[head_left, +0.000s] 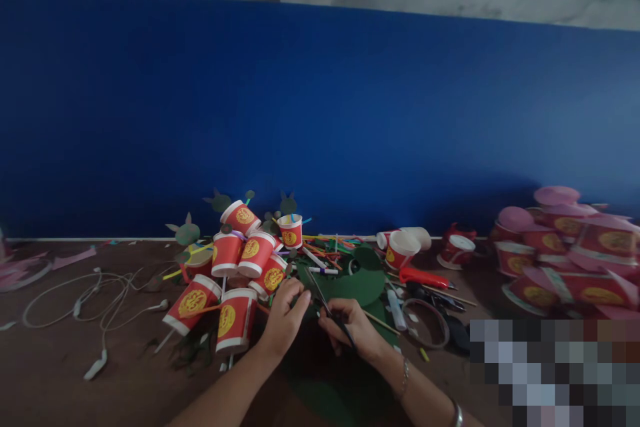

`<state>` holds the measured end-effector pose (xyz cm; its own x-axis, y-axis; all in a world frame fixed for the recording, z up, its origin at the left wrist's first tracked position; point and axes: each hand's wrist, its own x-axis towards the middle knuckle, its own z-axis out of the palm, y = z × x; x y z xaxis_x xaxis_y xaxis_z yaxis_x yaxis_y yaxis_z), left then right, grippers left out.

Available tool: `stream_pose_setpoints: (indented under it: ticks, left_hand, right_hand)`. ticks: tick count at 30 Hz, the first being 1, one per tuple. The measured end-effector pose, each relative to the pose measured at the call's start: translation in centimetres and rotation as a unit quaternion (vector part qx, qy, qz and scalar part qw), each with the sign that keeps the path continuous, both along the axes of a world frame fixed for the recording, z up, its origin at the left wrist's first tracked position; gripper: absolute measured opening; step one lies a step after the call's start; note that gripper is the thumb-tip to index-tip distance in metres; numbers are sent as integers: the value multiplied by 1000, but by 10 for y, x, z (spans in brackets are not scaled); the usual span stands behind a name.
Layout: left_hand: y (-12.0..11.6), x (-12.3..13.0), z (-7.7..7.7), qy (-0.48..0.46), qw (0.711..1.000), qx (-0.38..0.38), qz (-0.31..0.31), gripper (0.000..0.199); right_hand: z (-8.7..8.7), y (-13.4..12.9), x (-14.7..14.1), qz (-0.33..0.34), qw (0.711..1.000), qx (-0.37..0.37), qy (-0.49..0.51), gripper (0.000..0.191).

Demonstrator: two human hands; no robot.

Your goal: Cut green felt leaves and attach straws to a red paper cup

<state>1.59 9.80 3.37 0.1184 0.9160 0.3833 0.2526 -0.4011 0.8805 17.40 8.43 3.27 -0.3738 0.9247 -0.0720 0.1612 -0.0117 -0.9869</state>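
Green paper [367, 285] spreads beyond and beneath both hands, and cutting it seems to be the step in hand. The right hand [364, 331] is wrapped round the handles of the scissors [319, 293], which sit between the hands at the near side of the clutter. The left hand [285, 315] is half curled just beside the blades, thumb and forefinger close together; the light is dim there, so I cannot tell whether they pinch a scrap or how far the blades are parted.

Any cut from here would call for a steady hold by the left, with its thumb kept out of the blades' line, and a small squeeze from the right.

The scissors point away from the person and to the left. Their long axis runs aslant, from handles in the right palm to tips just past the left thumb. Red cups [257, 253] crowd to the left; a glue stick [395, 310] lies to the right, near the red cutter [425, 278].
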Motion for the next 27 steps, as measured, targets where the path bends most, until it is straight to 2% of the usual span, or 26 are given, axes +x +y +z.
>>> stream_pose_setpoints:
  ticks: [11,18,27]
  left_hand:
    - [-1,1,-2,-5,1000,-8,25,25]
    - [-1,1,-2,21,999,31,13,22]
    - [-1,0,3,7,1000,10,-5,22]
  right_hand:
    - [1,-1,-1,12,1000,-16,7,30]
    - [3,-1,-1,15,1000,-13,6,32]
    - [0,-1,0,25,999,-24,11,33]
